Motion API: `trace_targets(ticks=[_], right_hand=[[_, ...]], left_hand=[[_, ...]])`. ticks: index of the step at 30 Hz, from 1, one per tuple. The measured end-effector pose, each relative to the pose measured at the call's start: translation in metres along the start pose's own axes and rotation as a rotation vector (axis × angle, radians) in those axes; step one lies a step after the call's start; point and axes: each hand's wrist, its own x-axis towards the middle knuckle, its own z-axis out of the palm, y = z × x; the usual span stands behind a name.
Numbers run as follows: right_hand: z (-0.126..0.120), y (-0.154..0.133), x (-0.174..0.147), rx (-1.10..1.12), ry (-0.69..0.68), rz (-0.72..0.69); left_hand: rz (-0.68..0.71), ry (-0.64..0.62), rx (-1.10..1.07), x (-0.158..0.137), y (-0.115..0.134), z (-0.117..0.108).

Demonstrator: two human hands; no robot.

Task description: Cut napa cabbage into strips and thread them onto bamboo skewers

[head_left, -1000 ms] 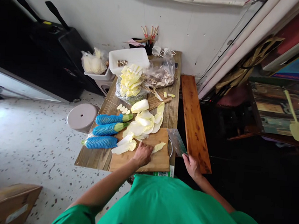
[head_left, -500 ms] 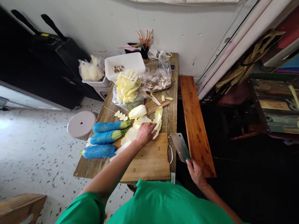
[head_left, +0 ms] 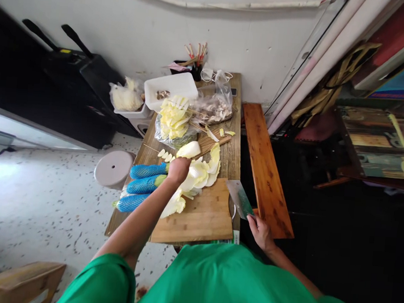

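Observation:
My right hand (head_left: 261, 232) grips a cleaver (head_left: 240, 200) by its handle, the broad blade held at the right end of the wooden cutting board (head_left: 200, 219). My left hand (head_left: 179, 169) is at the near side of a pale napa cabbage heart (head_left: 189, 149); its fingers are turned away, so I cannot tell whether they hold it. Loose cabbage leaves (head_left: 197, 175) lie beside that hand and over the board's far edge. To its left are several zucchini in blue foam netting (head_left: 146, 184), partly behind my forearm.
A skewer with white slices (head_left: 165, 155) lies beyond the zucchini. Behind are skewered cabbage pieces (head_left: 173, 119), a white tub (head_left: 172, 91), a bag of mushrooms (head_left: 214, 106) and bamboo skewers (head_left: 207, 145). A wooden bench (head_left: 266, 175) stands right, a round stool (head_left: 113, 169) left.
My left hand has moved left and away from me, off the cabbage leaves to the cabbage heart. The leaves now lie bunched differently. My right hand still holds the cleaver in about the same place.

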Motion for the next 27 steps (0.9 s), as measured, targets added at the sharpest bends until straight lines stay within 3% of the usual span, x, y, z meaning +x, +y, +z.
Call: trace_targets(ticks=[4,5,8,11,14,16,19,22,27], right_hand=[[0.005,-0.012,0.001,-0.004,0.028,-0.034],[0.006,-0.015,0.001,-0.008,0.036,-0.04],[0.008,-0.024,0.001,-0.028,0.049,-0.061],[0.011,-0.034,0.001,-0.059,0.023,-0.098],[0.014,-0.045,0.0,-0.105,-0.049,-0.153],[0.015,-0.053,-0.002,-0.15,-0.119,-0.197],[0.016,-0.067,-0.006,-0.238,-0.248,-0.264],[0.019,-0.079,-0.011,-0.345,-0.372,-0.325],[0.034,-0.094,-0.013,-0.492,-0.561,-0.426]], left_hand=[[0.167,0.125,-0.096,-0.075,-0.002,-0.002],[0.304,0.203,-0.159,-0.098,-0.001,0.007],[0.541,0.365,-0.248,-0.164,0.006,0.054],[0.607,0.395,-0.243,-0.207,0.008,0.115],[0.533,0.365,-0.211,-0.225,0.002,0.162],[0.481,0.353,-0.214,-0.234,-0.003,0.178],[0.413,0.329,-0.219,-0.246,-0.002,0.188],[0.463,0.308,-0.209,-0.253,0.01,0.191],[0.508,0.387,-0.205,-0.24,0.035,0.204]])
